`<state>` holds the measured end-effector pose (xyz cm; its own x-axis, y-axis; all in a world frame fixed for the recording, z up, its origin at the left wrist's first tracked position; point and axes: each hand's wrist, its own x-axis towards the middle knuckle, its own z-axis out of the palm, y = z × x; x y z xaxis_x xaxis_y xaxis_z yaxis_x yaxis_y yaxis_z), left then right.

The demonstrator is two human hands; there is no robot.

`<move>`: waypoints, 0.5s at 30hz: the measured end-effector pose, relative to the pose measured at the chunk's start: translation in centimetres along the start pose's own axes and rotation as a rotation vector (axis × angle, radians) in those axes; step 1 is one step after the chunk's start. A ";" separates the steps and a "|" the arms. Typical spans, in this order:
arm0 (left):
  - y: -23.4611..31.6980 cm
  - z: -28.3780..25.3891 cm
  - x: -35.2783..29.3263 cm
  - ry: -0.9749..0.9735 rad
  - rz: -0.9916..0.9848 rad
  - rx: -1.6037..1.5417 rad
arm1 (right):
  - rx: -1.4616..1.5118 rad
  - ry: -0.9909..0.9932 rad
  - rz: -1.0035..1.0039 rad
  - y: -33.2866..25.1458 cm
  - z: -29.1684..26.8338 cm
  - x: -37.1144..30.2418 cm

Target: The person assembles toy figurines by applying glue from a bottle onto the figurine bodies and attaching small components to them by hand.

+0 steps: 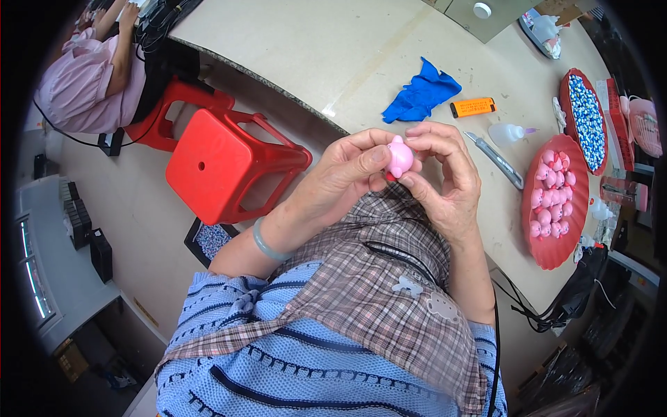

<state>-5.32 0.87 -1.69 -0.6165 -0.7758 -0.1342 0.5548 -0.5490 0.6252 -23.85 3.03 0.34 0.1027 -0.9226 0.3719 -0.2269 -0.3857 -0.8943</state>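
Just in front of my lap, a small round pink toy figure (400, 158) with red at its lower end is pinched between my hands. My left hand (351, 167), with a pale bangle on its wrist, grips the figure's left side between thumb and fingers. On the other side, my right hand (450, 182) has its thumb and fingertips closed round the figure. To the right, several similar pink figures (554, 196) lie in rows on a red scalloped tray (535, 244). A grey utility knife (497, 161) rests on the table near my right hand.
Beyond my hands on the table (306, 42) lie a crumpled blue cloth (422, 92), an orange box (474, 107) and a squeeze bottle (507, 133). A second red tray holds blue and white bits (587, 121). Red stools (208, 156) stand left, near another person (90, 80).
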 end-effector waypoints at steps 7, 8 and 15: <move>0.4 -0.1 0.2 -0.045 0.020 -0.074 | 0.033 0.031 0.034 0.3 0.0 -0.1; 0.6 0.7 0.1 -0.009 0.033 -0.053 | 0.063 0.057 0.069 0.3 0.0 -0.2; 0.3 1.5 0.0 0.016 0.149 0.118 | 0.078 0.139 0.027 0.5 0.1 -0.8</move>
<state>-5.99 1.12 -0.33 -0.5233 -0.8509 -0.0451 0.5693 -0.3885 0.7246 -23.98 3.54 -0.38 -0.0392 -0.9268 0.3734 -0.1517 -0.3638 -0.9190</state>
